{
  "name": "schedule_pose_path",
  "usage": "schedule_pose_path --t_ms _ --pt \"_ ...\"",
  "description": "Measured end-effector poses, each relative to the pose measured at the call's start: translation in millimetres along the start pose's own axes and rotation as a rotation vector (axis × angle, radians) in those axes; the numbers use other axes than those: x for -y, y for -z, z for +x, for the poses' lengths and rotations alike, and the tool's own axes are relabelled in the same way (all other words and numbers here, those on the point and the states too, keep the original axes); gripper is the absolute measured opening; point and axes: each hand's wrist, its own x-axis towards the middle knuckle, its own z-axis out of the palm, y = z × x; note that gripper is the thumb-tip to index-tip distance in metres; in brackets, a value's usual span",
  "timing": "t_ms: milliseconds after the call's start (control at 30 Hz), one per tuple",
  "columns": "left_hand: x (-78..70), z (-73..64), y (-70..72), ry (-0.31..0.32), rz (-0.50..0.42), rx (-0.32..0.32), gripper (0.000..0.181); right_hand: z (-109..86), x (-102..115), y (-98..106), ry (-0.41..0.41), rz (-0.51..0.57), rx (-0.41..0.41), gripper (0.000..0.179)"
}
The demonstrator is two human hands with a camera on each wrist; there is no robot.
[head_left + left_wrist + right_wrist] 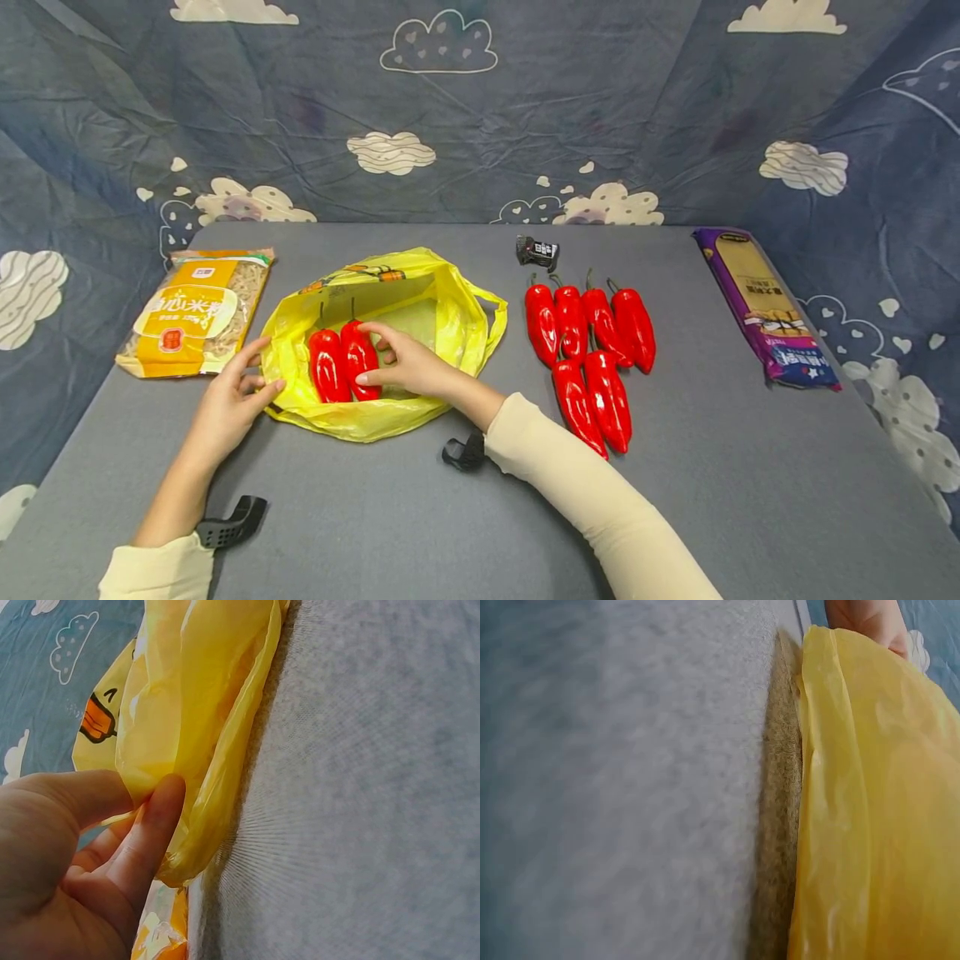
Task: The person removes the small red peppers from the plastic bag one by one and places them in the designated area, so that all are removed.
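Note:
A yellow plastic bag (pixel 352 422) lies with its mouth open on the table. My left hand (pixel 228 408) pinches its left rim; in the left wrist view the thumb and a finger meet on the yellow film. Inside the bag two red peppers (pixel 328 367) lie side by side, stems pointing away. My right hand (pixel 411 362) reaches into the bag and holds the right pepper (pixel 360 362) between thumb and fingers. In the right wrist view the bag's wall (pixel 885 810) hides the peppers and most of the hand. Several more red peppers (pixel 609 402) lie right of the bag.
An orange-and-yellow food packet (pixel 198 317) lies left of the bag. A small black wrapped item (pixel 537 252) lies behind the loose peppers. Far right is a purple packet (pixel 765 308). Dark cloud-patterned cloth (pixel 450 108) hangs behind the grey table (pixel 375 517).

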Motion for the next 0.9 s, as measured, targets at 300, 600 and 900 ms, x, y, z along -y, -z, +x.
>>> schedule_pose_path --t_ms 300,600,900 --pt "0.7 0.4 0.5 0.009 0.033 0.007 0.059 5.3 10.1 -6.3 -0.036 -0.205 -0.026 0.074" --pt "0.1 -1.0 -0.4 0.025 0.041 0.01 0.06 8.2 14.0 -10.3 -0.072 -0.249 -0.021 0.074" --pt "-0.5 -0.7 0.0 0.024 0.039 0.014 0.06 -1.4 13.8 5.9 -0.069 -0.197 -0.052 0.068"
